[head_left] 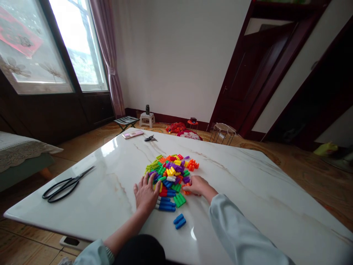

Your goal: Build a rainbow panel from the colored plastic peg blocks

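Observation:
A heap of colourful bullet-shaped plastic toy blocks (171,169) lies on the white marble-patterned table (234,198). My left hand (147,192) rests on the heap's left side, its fingers spread over several blocks. At the heap's right edge, my right hand (198,185) has its fingers closed on an orange toy block (186,189), partly hidden by them. Between the hands are green blocks (179,200) and blue blocks (167,207) side by side. Nearer to me lies a separate pair of blue blocks (179,221). A cluster of orange blocks (193,164) sits beyond my right hand.
Black-handled scissors (67,186) lie on the table's left part. Toward the far edge are a phone (132,134) and a small dark tool (150,138). Beyond the table stand a white stool (147,118), a folding stool (127,121) and a round stool (223,129).

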Demonstrator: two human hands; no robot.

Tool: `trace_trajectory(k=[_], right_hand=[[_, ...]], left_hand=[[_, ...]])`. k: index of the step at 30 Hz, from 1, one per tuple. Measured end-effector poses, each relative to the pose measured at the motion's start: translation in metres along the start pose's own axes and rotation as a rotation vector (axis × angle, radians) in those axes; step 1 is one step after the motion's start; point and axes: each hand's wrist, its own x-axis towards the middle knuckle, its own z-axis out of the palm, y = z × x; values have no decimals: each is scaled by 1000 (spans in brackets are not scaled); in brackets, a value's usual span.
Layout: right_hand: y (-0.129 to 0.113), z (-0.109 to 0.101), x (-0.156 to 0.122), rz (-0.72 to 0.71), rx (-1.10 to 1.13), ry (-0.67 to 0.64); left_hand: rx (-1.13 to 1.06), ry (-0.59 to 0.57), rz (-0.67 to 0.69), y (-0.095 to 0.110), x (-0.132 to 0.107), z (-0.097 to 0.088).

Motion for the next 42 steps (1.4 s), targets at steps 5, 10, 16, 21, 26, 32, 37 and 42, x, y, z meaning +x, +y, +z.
trace_trajectory(k=[5, 10, 16, 21, 26, 32, 37, 42], right_hand=[[-3, -2, 3, 26, -36, -9], [18, -10, 15, 88, 70, 181], [19, -5, 27, 153, -203, 350], [-10, 14, 35, 35, -205, 354], [-11, 0, 36, -18, -192, 372], [2, -4, 32, 138, -229, 257], [8, -9, 37, 117, -162, 265], [42, -24, 40, 224, -144, 435]], left_hand=[[-2, -6, -1, 0, 0, 0], [5, -10, -5, 1, 0, -1], [-7, -2, -5, 1, -1, 0], [1, -2, 1, 1, -1, 0], [15, -3, -2, 1, -1, 0], [7, 3, 2, 0, -1, 1], [17, -2, -1, 1, 0, 0], [16, -10, -6, 1, 0, -1]])
